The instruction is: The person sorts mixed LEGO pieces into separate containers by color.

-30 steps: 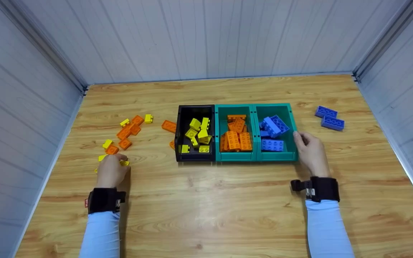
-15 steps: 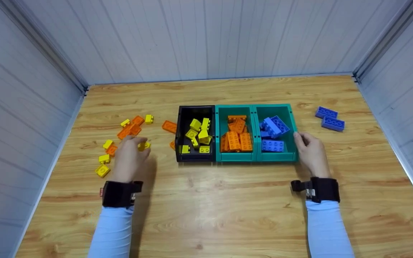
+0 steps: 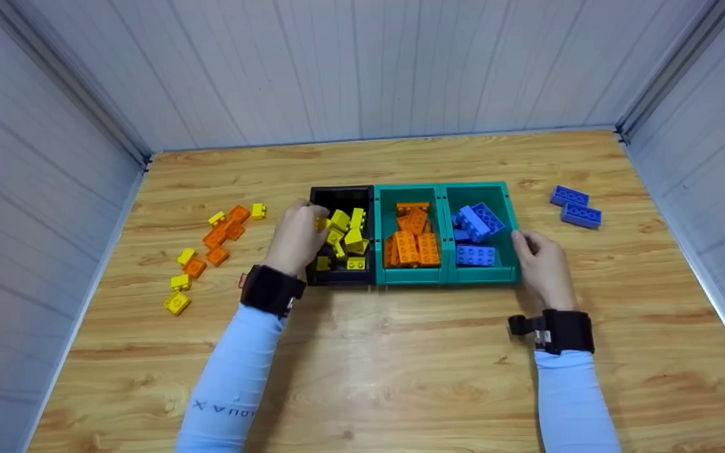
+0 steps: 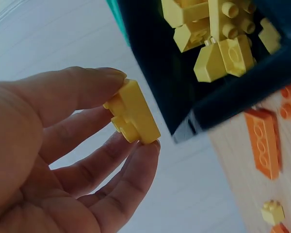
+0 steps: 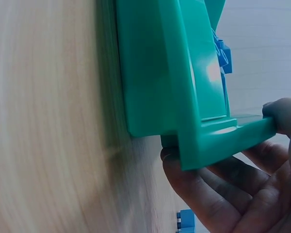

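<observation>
My left hand (image 3: pixel 293 236) is over the left side of the black bin (image 3: pixel 342 277). Thumb and fingertips pinch a yellow toy brick (image 4: pixel 139 114), seen clearly in the left wrist view just outside the bin wall. Several yellow bricks (image 3: pixel 354 240) lie inside that bin. On the far side, my right hand (image 3: pixel 548 270) grips the right edge of the right-hand green bin (image 3: pixel 482 275), thumb on one side of the rim and fingers beneath it in the right wrist view. Blue bricks (image 3: pixel 477 255) lie in this bin.
Between them, the middle green bin (image 3: pixel 410 275) holds orange bricks (image 3: pixel 407 247). Loose yellow (image 3: pixel 177 302) and orange bricks (image 3: pixel 217 255) are scattered on the table's left. Two blue bricks (image 3: pixel 581 215) lie at right. Panel walls (image 3: pixel 387 69) enclose the table.
My left hand has carried the yellow brick from the loose bricks at left, rightward and away from me, to the black bin. My right hand has stayed on the green bin.
</observation>
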Demonstrator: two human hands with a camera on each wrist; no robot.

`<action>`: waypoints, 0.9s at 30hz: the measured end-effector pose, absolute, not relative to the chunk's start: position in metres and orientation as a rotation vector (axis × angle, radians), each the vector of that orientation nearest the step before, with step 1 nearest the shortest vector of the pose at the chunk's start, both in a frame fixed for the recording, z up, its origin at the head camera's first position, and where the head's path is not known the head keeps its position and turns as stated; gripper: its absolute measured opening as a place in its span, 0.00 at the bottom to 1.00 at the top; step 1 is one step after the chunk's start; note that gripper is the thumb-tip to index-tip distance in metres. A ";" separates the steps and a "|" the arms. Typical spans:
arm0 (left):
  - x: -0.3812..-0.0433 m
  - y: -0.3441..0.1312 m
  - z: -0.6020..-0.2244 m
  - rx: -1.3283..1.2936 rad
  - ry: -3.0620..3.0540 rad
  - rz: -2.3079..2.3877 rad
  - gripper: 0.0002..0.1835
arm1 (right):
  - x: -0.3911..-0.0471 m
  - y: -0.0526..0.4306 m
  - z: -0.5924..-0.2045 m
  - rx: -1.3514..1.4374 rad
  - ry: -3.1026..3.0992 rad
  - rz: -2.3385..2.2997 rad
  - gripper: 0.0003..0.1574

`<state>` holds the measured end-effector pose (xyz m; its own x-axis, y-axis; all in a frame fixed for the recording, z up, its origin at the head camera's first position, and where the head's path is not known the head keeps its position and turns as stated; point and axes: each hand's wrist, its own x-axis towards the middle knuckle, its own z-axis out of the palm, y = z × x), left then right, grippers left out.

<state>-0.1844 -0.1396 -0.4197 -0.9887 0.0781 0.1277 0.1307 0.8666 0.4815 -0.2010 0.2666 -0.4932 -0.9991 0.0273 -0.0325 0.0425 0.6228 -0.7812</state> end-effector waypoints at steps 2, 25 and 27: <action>-0.191 -0.137 -0.422 -0.175 -2.950 -0.745 0.16 | -0.202 0.266 -0.493 0.048 2.818 -1.356 0.38; -0.169 -0.163 -0.446 0.124 -2.788 -1.039 0.22 | -0.202 0.265 -0.495 0.071 2.835 -1.347 0.38; -0.165 -0.167 -0.452 0.176 -2.786 -1.087 0.22 | -0.203 0.264 -0.496 0.066 2.840 -1.353 0.37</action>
